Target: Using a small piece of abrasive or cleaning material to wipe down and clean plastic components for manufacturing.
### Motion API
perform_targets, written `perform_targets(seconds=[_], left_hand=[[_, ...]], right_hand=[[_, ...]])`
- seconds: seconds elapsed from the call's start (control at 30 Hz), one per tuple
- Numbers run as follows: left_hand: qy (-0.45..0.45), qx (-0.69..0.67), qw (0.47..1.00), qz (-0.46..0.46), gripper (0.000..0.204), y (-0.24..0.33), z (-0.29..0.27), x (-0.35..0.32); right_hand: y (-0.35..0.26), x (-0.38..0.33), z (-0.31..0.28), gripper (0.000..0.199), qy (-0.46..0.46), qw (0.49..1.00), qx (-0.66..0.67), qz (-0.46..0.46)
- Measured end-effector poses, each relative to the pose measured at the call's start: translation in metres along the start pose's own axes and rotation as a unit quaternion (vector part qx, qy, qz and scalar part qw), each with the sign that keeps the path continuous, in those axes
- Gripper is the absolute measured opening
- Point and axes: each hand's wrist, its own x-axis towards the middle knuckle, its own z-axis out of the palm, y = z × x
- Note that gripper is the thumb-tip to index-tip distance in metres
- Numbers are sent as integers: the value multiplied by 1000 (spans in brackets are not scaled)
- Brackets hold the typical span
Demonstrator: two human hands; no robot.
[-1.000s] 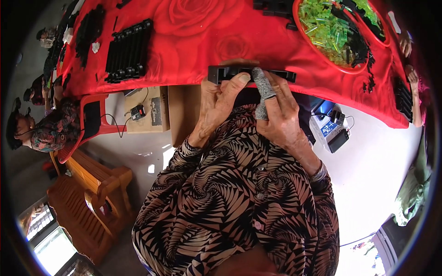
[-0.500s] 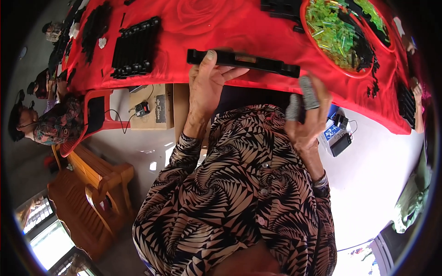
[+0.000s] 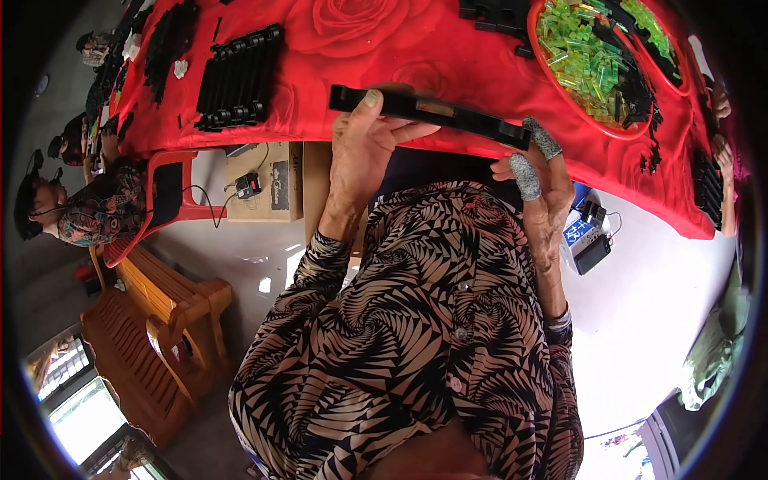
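Note:
My left hand [image 3: 362, 152] grips a long black plastic spirit level body [image 3: 460, 118] near its left end, thumb in front and fingers behind. The bar tilts slightly down to the right, above the table's near edge, and a small window shows along its middle. My right hand [image 3: 546, 180] is beside the bar's right end with its fingers apart. Grey cloth covers [image 3: 526, 178] wrap two of its digits. One covered fingertip meets the bar's end in the picture; whether it presses on it I cannot tell.
A red rose-patterned cloth [image 3: 352, 48] covers the table. A stack of black bars [image 3: 238, 80] lies left. At right, a red-rimmed tray [image 3: 534, 60] holds yellow-green clear pieces [image 3: 580, 60] and black parts. Below are a cardboard box [image 3: 264, 196] and wooden bench [image 3: 144, 352]; people sit at both sides.
My right hand has turned, and its covered fingertip has come up to the bar's right end. My left hand and the bar have shifted slightly right.

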Motion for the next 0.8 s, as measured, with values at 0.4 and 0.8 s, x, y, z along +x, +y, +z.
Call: perform_targets(seconds=[0.4, 0.8], left_hand=[[-69, 45, 997, -7, 52, -5, -13, 0], [-86, 84, 993, 17, 50, -1, 4, -6]], right_hand=[[10, -1, -6, 44, 0, 1000, 23, 11], [6, -2, -3, 39, 26, 998, 50, 22]])
